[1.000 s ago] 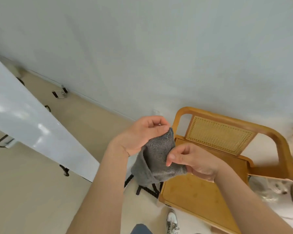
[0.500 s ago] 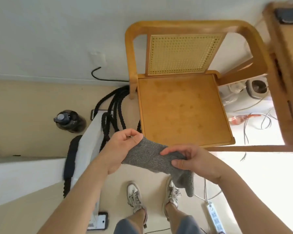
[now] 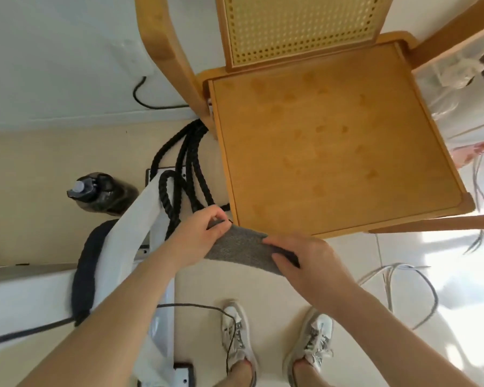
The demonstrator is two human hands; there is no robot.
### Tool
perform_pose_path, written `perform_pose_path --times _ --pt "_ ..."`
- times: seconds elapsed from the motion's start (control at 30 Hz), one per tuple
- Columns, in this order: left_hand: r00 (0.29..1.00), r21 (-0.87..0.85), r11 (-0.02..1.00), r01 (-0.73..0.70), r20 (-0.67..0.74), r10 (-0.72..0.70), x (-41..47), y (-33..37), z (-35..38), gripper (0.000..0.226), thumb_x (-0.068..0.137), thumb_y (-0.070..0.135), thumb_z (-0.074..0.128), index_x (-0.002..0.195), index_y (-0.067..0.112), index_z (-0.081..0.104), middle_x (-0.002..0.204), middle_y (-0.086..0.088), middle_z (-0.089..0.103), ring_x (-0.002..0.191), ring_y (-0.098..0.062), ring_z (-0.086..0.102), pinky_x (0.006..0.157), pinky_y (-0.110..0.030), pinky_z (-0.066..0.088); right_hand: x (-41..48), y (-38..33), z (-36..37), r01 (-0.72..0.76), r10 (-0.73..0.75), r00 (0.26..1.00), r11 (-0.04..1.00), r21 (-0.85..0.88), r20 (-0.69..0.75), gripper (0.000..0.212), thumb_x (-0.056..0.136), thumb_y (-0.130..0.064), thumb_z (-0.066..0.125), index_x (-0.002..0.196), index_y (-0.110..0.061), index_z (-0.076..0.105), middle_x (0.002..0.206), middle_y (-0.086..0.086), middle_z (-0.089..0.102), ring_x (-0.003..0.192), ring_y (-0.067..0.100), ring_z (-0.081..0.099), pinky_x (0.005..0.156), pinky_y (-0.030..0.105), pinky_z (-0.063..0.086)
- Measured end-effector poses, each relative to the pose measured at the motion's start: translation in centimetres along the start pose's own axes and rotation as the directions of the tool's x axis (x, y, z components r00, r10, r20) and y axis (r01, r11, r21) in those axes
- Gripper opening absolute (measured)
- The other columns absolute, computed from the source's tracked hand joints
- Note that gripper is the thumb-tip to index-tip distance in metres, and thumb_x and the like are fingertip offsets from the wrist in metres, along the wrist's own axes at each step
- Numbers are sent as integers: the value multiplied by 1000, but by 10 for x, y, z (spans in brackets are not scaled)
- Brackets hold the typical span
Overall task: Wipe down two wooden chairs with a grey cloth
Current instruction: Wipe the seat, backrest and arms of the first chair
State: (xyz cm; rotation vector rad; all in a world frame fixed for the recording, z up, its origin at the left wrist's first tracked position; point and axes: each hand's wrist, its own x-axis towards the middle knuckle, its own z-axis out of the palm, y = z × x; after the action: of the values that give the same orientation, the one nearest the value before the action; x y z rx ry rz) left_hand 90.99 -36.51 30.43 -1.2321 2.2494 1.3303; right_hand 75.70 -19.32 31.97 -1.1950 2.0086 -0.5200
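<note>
1. Pale floor fills the head view; a wooden chair stands ahead, with black rope beside its leg.
2. Near the seat's front edge, the grey cloth stretches between both hands: the left hand pinches one end, and the right hand grips the other.

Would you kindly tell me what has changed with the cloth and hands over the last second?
The grey cloth, bunched upright a second ago, is now stretched flat between the left hand and right hand, low by the front of the chair. Both hands kept hold of it.
</note>
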Motion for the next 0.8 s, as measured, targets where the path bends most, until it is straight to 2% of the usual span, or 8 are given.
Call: perform_pose_path --times 0.1,0.2,0.33,0.43,0.53,0.63,0.7,0.8 --pt "994 53 998 -28 -99 33 22 -11 -2 9 99 32 49 96 26 55 85 3 66 80 -12 61 74 -31 49 16 24 10 44 -48 997 997 -69 -55 29 92 -26 59 117 -38 65 102 -8 63 83 18 62 67 32 49" --pt "972 -2 994 -111 -209 108 40 -19 8 6 98 27 52 93 25 54 80 2 67 72 -10 62 62 -25 50 38 50 25 68 -112 959 983 -171 -260 28 87 -16 66 112 -29 70 101 0 58 73 25 60 56 38 52" --pt "916 -225 951 -213 -385 114 61 -39 22 6 94 20 59 90 18 56 68 -2 65 42 -12 55 41 -20 45 70 56 45 32 -294 803 890 -455 -519 23 78 -10 65 97 -20 74 106 10 60 93 27 51 77 41 40" --pt "821 -256 921 -292 -562 104 89 -56 20 12 93 21 62 84 18 54 57 -4 61 40 -14 51 43 -27 45 79 46 68 165 -476 757 802 -574 -447 23 85 -22 62 104 -15 71 110 11 62 101 27 49 82 43 40" --pt "711 -249 892 -377 -695 106 122 -62 13 17 91 20 64 78 25 53 53 -5 60 45 -13 51 51 -31 46 80 42 93 289 -522 835 682 -672 -171 62 93 -53 43 131 -5 56 133 15 56 123 32 50 102 43 44" --pt "538 33 869 -494 -774 335 149 -55 9 17 88 19 65 80 31 55 67 5 61 62 -8 56 61 -27 47 85 51 97 360 -574 816 602 -713 -72 81 91 -66 30 142 -5 44 150 16 39 140 29 36 113 41 29" --pt "432 356 775 -522 -673 601 167 -45 6 9 87 18 61 95 23 62 93 6 57 87 -7 54 77 -22 43 90 62 91 360 -592 801 589 -723 -84 84 89 -69 26 143 -8 43 151 11 37 141 24 34 109 38 27" --pt "514 470 693 -546 -465 721 187 -37 1 34 85 31 45 115 25 61 122 11 46 114 -1 39 95 -20 28 91 76 80 276 -545 825 619 -736 -148 84 87 -70 24 142 -11 45 150 7 40 139 20 37 107 36 27"
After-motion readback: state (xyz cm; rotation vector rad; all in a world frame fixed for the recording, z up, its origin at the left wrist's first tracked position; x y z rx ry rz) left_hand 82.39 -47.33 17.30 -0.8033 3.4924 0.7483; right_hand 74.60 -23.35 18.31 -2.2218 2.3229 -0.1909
